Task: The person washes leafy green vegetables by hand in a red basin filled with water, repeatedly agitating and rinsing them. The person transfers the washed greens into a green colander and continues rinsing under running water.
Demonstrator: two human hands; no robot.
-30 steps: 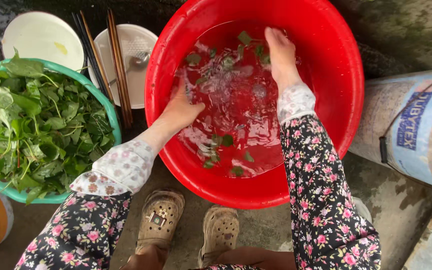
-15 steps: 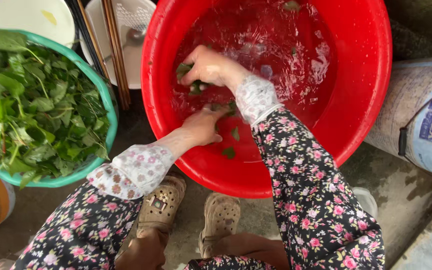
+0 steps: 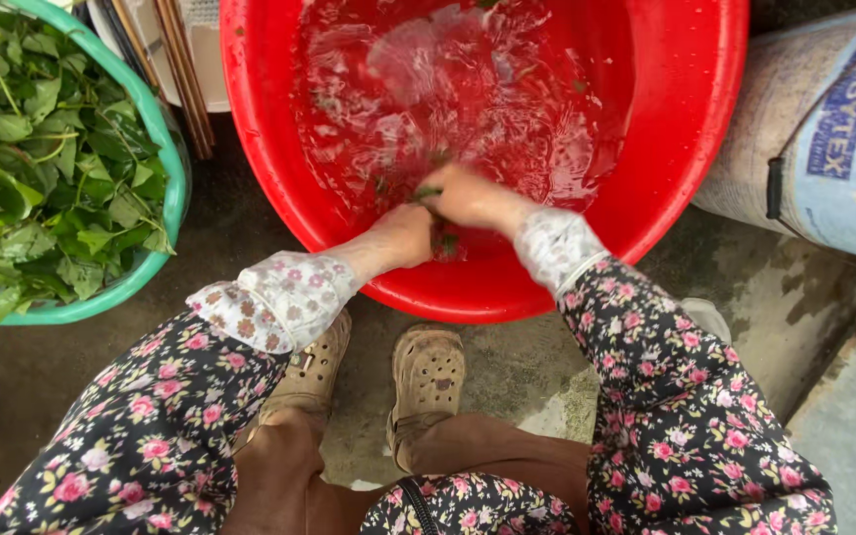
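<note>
Leaves (image 3: 428,191), a small wet green bunch, sit gathered between both hands at the near wall of the red basin (image 3: 686,149), right at the water's edge. Her left hand (image 3: 403,235) cups them from below, fingers curled; her right hand (image 3: 463,195) closes over the top, pinching the bunch. Rippling water (image 3: 468,89) behind them looks nearly cleared, with only a few green specks adrift, so I'd judge this basin almost picked clean. Just beside it, the green basket (image 3: 165,168) stands heaped with leafy greens (image 3: 42,149). Chopsticks (image 3: 185,84) lie between the two vessels.
</note>
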